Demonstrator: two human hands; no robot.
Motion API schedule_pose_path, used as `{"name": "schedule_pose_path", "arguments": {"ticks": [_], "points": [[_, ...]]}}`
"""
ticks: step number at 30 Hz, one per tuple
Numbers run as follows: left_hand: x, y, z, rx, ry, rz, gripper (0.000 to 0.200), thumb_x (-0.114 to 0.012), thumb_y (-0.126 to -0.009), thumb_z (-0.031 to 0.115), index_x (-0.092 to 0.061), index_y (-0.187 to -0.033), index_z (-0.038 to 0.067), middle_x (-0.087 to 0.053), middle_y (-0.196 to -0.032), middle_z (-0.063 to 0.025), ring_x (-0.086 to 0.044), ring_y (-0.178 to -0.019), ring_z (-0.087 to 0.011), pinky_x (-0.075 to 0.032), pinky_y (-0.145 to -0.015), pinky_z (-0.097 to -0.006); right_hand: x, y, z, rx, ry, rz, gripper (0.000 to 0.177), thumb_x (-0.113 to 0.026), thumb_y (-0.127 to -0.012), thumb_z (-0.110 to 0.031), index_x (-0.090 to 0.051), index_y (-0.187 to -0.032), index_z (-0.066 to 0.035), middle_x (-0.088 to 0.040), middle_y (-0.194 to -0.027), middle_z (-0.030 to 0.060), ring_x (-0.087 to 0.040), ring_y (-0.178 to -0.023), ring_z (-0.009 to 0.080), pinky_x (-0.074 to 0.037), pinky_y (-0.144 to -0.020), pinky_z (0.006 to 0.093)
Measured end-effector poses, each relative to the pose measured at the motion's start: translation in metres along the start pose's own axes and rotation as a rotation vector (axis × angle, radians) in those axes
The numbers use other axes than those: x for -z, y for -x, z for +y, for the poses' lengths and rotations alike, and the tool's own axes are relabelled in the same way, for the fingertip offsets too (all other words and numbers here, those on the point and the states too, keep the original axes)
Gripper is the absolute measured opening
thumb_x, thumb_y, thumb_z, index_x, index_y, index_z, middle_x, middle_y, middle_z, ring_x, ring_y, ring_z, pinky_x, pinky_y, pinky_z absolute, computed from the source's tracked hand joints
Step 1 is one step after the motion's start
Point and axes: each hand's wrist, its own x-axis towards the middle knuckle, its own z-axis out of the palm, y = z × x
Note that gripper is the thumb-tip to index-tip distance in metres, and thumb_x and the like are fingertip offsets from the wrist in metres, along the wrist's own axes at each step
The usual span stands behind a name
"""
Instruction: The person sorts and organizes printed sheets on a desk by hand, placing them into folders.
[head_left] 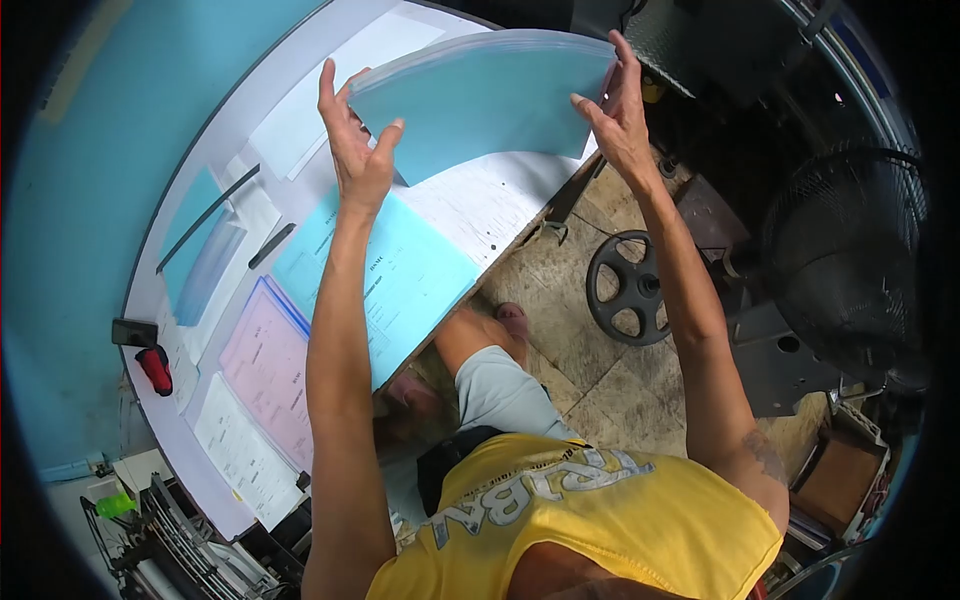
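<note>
A stack of light blue sheets [480, 105] stands on its long edge above the white table, bowed, with clear plastic-looking edges along its top. My left hand [360, 155] holds the left end, thumb in front and some fingers stretched up beside it. At the right end, my right hand [622, 120] grips the stack with the thumb on the near face and fingers behind. Below my left hand lie printed light blue forms [415, 270] in a pile.
Pink printed forms [265, 350] and white printed sheets [245, 450] lie at the table's left. Further up are a dark strip [208, 218], a short black bar [271, 246] and a red-and-black object [154, 370]. A black handwheel [630, 287] and a fan [850, 260] stand at right.
</note>
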Motion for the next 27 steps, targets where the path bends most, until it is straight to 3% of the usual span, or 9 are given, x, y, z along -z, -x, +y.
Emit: {"name": "schedule_pose_path", "arguments": {"ticks": [4, 5, 9, 15, 17, 19, 21, 24, 27], "points": [[0.025, -0.026, -0.002, -0.148, -0.376, -0.182, 0.083, -0.066, -0.084, 0.002, -0.037, -0.158, 0.024, -0.056, -0.14, -0.0136, -0.065, -0.113, -0.0255, -0.058, -0.088, -0.0372, 0.007, -0.019, -0.013, 0.108, 0.135, -0.05, 0.089, -0.07, -0.086, -0.005, -0.026, -0.161, -0.021, -0.059, -0.132, 0.0153, -0.06, -0.125, 0.03, -0.053, -0.104, 0.0423], [0.032, -0.03, -0.003, -0.172, -0.502, -0.239, 0.078, -0.066, -0.085, 0.002, -0.043, -0.156, 0.025, -0.058, -0.139, -0.0116, -0.067, -0.111, -0.0238, -0.059, -0.084, -0.0358, 0.014, -0.026, -0.005, 0.225, 0.289, -0.071, 0.08, -0.073, -0.082, -0.005, -0.043, -0.155, -0.021, -0.06, -0.133, 0.013, -0.066, -0.115, 0.0269, -0.06, -0.093, 0.0394], [0.038, -0.031, -0.003, -0.209, -0.594, -0.192, 0.063, -0.068, -0.087, 0.003, -0.058, -0.146, 0.023, -0.063, -0.134, -0.0063, -0.066, -0.116, -0.0205, -0.059, -0.083, -0.0343, 0.021, -0.031, -0.005, 0.247, 0.362, -0.067, 0.059, -0.074, -0.082, -0.004, -0.063, -0.138, -0.018, -0.061, -0.133, 0.0106, -0.069, -0.106, 0.0244, -0.063, -0.074, 0.0336], [0.035, -0.027, -0.006, -0.142, -0.52, -0.182, 0.068, -0.071, -0.087, 0.005, -0.051, -0.151, 0.02, -0.059, -0.14, -0.0084, -0.062, -0.123, -0.0237, -0.057, -0.091, -0.0363, 0.025, -0.029, 0.001, 0.296, 0.487, -0.132, 0.068, -0.074, -0.084, -0.003, -0.054, -0.147, -0.018, -0.058, -0.136, 0.0117, -0.065, -0.114, 0.024, -0.062, -0.088, 0.0353], [0.024, -0.022, -0.004, -0.134, -0.32, -0.042, 0.069, -0.072, -0.087, 0.006, -0.048, -0.152, 0.014, -0.059, -0.139, -0.0107, -0.06, -0.125, -0.0246, -0.055, -0.095, -0.037, 0.015, -0.023, 0.006, 0.096, 0.062, -0.08, 0.076, -0.072, -0.085, -0.001, -0.043, -0.153, -0.015, -0.055, -0.14, 0.0131, -0.06, -0.121, 0.0233, -0.057, -0.096, 0.0375], [0.019, -0.017, -0.026, 0.111, 0.028, -0.038, 0.061, -0.074, -0.087, 0.007, -0.053, -0.144, 0.004, -0.062, -0.133, -0.0137, -0.06, -0.123, -0.023, -0.053, -0.097, -0.0364, 0.01, -0.015, 0.024, -0.094, -0.157, -0.1, 0.083, -0.069, -0.087, 0.004, -0.028, -0.158, -0.009, -0.049, -0.145, 0.0146, -0.052, -0.131, 0.0224, -0.045, -0.11, 0.0391], [0.007, -0.013, -0.05, 0.232, 0.123, -0.055, 0.054, -0.077, -0.085, 0.009, -0.058, -0.134, -0.008, -0.064, -0.126, -0.0168, -0.059, -0.12, -0.0205, -0.051, -0.095, -0.0349, 0.001, -0.009, 0.042, -0.212, -0.204, -0.105, 0.063, -0.066, -0.089, 0.008, -0.046, -0.147, -0.005, -0.059, -0.132, 0.0107, -0.057, -0.125, 0.0208, -0.042, -0.111, 0.0359], [-0.009, -0.016, -0.043, 0.368, 0.076, 0.052, 0.06, -0.079, -0.084, 0.01, -0.056, -0.136, -0.007, -0.065, -0.126, -0.0161, -0.059, -0.121, -0.0208, -0.05, -0.098, -0.0336, -0.004, -0.014, 0.031, -0.222, -0.184, -0.047, 0.05, -0.066, -0.089, 0.008, -0.056, -0.137, -0.003, -0.066, -0.121, 0.0085, -0.06, -0.119, 0.0189, -0.045, -0.108, 0.0355], [-0.019, -0.005, -0.011, 0.235, 0.175, 0.054, 0.05, -0.081, -0.085, 0.017, -0.063, -0.125, -0.007, -0.069, -0.118, -0.014, -0.063, -0.111, -0.0212, -0.049, -0.099, -0.0332, 0.002, -0.005, 0.028, -0.231, -0.188, -0.012, 0.045, -0.067, -0.09, 0.006, -0.057, -0.134, -0.003, -0.067, -0.121, 0.009, -0.06, -0.119, 0.0189, -0.046, -0.106, 0.036]]}}
